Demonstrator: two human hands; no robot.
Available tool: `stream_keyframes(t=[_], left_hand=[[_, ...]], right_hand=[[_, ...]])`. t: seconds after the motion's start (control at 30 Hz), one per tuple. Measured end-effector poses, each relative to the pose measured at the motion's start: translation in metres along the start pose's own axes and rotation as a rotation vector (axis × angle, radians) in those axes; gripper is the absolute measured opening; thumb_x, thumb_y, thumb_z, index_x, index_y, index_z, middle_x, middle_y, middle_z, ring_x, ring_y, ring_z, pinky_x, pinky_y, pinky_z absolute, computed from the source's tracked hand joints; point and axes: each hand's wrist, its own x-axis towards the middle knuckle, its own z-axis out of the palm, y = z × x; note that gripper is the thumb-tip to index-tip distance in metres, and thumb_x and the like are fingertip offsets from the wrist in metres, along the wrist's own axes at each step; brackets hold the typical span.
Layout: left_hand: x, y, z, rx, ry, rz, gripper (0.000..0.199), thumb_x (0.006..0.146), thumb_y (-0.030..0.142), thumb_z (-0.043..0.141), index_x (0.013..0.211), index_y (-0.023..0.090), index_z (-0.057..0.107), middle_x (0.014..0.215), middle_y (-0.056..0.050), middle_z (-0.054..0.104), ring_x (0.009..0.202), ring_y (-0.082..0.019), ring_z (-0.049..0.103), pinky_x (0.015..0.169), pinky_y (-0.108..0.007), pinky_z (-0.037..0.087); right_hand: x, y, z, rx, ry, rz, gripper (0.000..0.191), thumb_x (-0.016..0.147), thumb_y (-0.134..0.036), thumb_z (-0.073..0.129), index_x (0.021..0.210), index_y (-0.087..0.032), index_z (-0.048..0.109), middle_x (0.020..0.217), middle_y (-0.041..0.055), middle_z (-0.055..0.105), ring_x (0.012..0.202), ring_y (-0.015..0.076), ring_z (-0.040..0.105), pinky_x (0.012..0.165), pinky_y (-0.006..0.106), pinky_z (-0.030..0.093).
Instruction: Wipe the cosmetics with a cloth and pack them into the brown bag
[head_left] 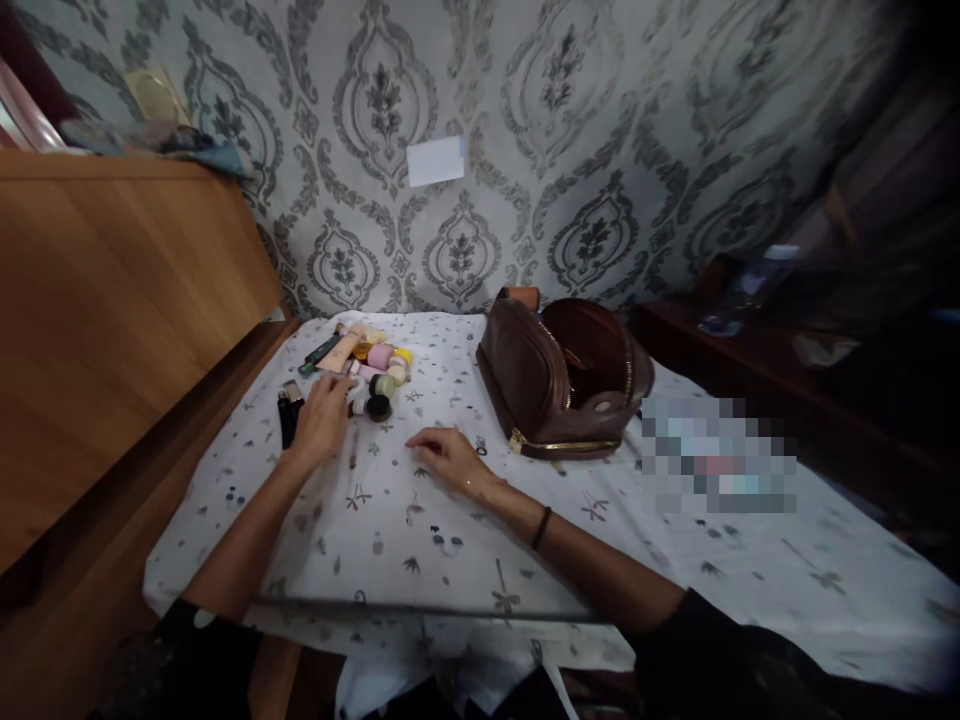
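Note:
My left hand [322, 418] is over the near edge of a group of small cosmetics on the printed white cloth [405, 570]. Its fingers reach toward a small white item beside a round black-lidded jar [378, 408]; whether they grip it is unclear. Behind it lie tubes [339, 352], a pink-capped container [380, 356] and a green-topped jar [384, 386]. Black items [287, 418] rest left of this hand. My right hand [450, 458] hovers or rests over the cloth, fingers curled and pointing left, contents hidden. Right of it stands a brown bag [525, 370], unzipped, its compartment showing.
A wooden cabinet [135, 290] borders the cloth on the left. The patterned wall [465, 90] is behind, with a white switch plate [436, 161]. At the right are a pixelated patch, a dark wooden ledge and a clear bottle [752, 290].

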Motion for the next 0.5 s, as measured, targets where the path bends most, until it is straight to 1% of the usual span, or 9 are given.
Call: stream_keyframes(t=[0.03,0.1,0.13,0.2,0.33,0.5], left_hand=[[0.003,-0.007,-0.002,0.093,-0.082,0.018,0.042,0.091,0.012,0.042,0.127,0.019,0.061,0.124,-0.013,0.058,0.116,-0.029,0.057,0.095,-0.042,0.05],[0.006,-0.018,-0.003,0.167,-0.182,0.062,0.045,0.088,0.01,0.046,0.13,0.018,0.06,0.128,-0.014,0.058,0.117,-0.031,0.056,0.095,-0.043,0.05],[0.007,-0.021,-0.002,0.175,-0.205,0.084,0.048,0.086,0.009,0.048,0.131,0.018,0.059,0.13,-0.014,0.057,0.117,-0.031,0.057,0.095,-0.043,0.05],[0.005,-0.024,0.002,0.197,-0.215,0.108,0.051,0.084,0.01,0.05,0.134,0.016,0.057,0.132,-0.016,0.056,0.117,-0.033,0.057,0.094,-0.045,0.051],[0.002,-0.02,0.015,0.297,-0.149,0.105,0.05,0.087,0.012,0.047,0.136,0.015,0.055,0.135,-0.018,0.054,0.117,-0.035,0.056,0.092,-0.047,0.051],[-0.004,-0.012,0.028,0.309,-0.029,0.08,0.052,0.085,0.01,0.05,0.136,0.014,0.055,0.137,-0.019,0.054,0.122,-0.036,0.053,0.094,-0.047,0.052]], right_hand=[[0.002,0.001,0.004,0.017,0.019,0.005,0.024,0.084,-0.011,0.056,0.095,-0.016,0.076,0.077,0.0018,0.072,0.066,0.0134,0.061,0.063,0.024,0.048],[0.002,0.003,0.008,0.022,0.063,-0.004,0.023,0.085,-0.011,0.055,0.094,-0.016,0.076,0.079,0.0021,0.072,0.068,0.0132,0.06,0.065,0.024,0.047],[0.0,0.004,0.009,0.016,0.073,-0.016,0.023,0.086,-0.011,0.054,0.095,-0.016,0.075,0.082,0.0028,0.073,0.071,0.0136,0.061,0.067,0.025,0.048],[-0.005,0.003,0.009,0.001,0.078,-0.044,0.023,0.085,-0.009,0.055,0.095,-0.017,0.075,0.087,0.0039,0.073,0.077,0.0147,0.062,0.072,0.026,0.048],[-0.011,0.004,0.009,-0.062,0.055,-0.117,0.023,0.082,-0.005,0.058,0.095,-0.016,0.074,0.092,0.0059,0.073,0.086,0.0174,0.063,0.082,0.03,0.049],[-0.011,0.008,0.011,-0.095,0.06,-0.186,0.023,0.084,-0.005,0.056,0.097,-0.016,0.073,0.094,0.0073,0.073,0.092,0.0194,0.063,0.087,0.032,0.049]])
